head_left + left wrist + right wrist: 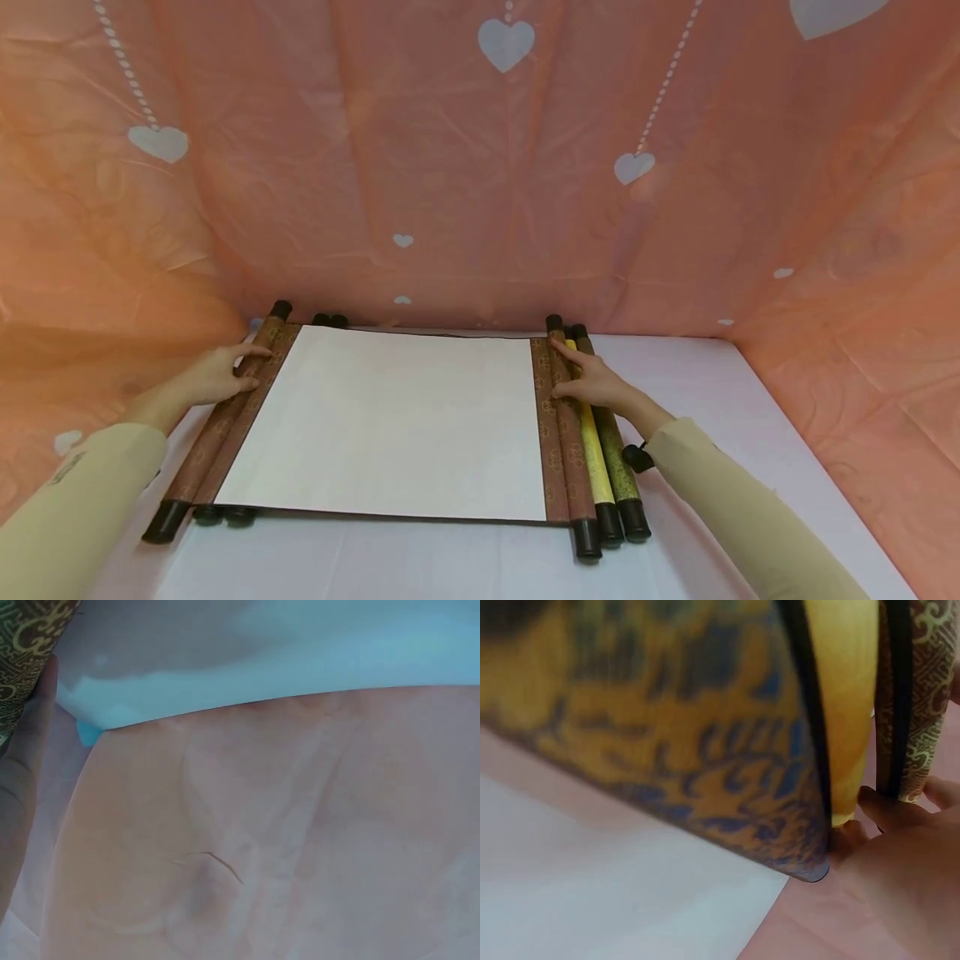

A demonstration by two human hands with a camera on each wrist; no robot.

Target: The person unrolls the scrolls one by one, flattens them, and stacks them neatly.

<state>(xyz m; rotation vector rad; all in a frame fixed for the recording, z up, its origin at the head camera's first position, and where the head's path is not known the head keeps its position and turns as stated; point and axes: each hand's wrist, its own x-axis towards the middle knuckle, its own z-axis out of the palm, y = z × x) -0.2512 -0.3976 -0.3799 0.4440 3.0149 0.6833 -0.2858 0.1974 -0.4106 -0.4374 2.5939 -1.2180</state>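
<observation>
A brown-bordered scroll lies partly unrolled, its blank white paper (397,425) facing up. My left hand (212,377) grips its left brown roller (201,458), thumb and fingers apart along it. At the other side my right hand (603,387) holds the right roller (576,467) by its upper part. Close by the right roller lie a yellow scroll (597,471) and a green scroll (621,467), both with black end knobs. The right wrist view shows fingers at the brown patterned roll (922,712). Only a finger (21,765) and a patterned roll edge (26,652) appear in the left wrist view.
More black end knobs (240,517) stick out under the paper's left part, front and back. A black object (637,457) sits by the right sleeve. The table has a white cover (420,562). An orange sheet with white hearts (465,183) hangs behind and around it.
</observation>
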